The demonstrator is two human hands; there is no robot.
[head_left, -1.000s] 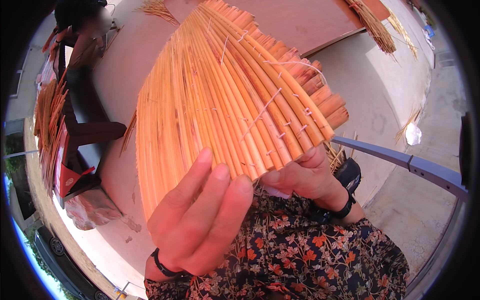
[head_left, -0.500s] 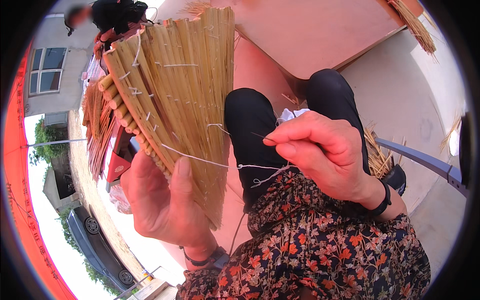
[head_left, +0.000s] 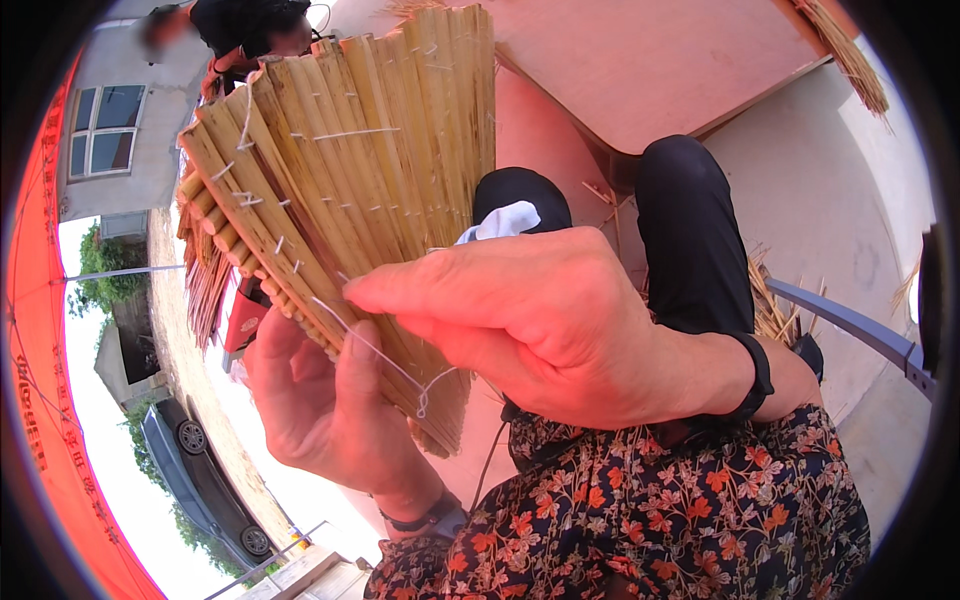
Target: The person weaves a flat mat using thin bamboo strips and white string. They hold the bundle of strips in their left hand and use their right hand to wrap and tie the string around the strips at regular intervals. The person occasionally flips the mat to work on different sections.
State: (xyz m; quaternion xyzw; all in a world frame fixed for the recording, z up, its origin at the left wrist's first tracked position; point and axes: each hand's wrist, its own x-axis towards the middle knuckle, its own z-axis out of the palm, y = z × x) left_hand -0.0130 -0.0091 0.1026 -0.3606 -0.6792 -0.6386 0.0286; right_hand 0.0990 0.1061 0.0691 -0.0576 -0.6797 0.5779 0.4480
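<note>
A stiff panel of yellow-brown reed stalks point(head_left: 350, 140), stitched with white thread, stands tilted before me. Its left edge has a row of round cut stalk ends. My left hand point(head_left: 335, 405) grips the lower left edge, thumb on the near side and fingers curled behind. Thumb and forefinger of my right hand point(head_left: 560, 320) are pinched together at the panel's face, on a thin needle that the fingers almost wholly hide. White thread point(head_left: 385, 360) runs from the panel's edge past my left thumb to a small knotted loop below my right hand.
My dark-trousered knees point(head_left: 690, 220) are behind the panel, with a white cloth point(head_left: 508, 220) on one. A pinkish board or table point(head_left: 660, 70) lies ahead. Loose reed bundles point(head_left: 845, 60) lie at the far right. Another person point(head_left: 255, 30) bends over at the upper left; a grey bar point(head_left: 850, 315) juts in at right.
My right hand has moved left with the needle, from above my lap to the panel's face. The thread has slackened toward the panel, which shifted slightly in view. My left hand keeps its grip.
</note>
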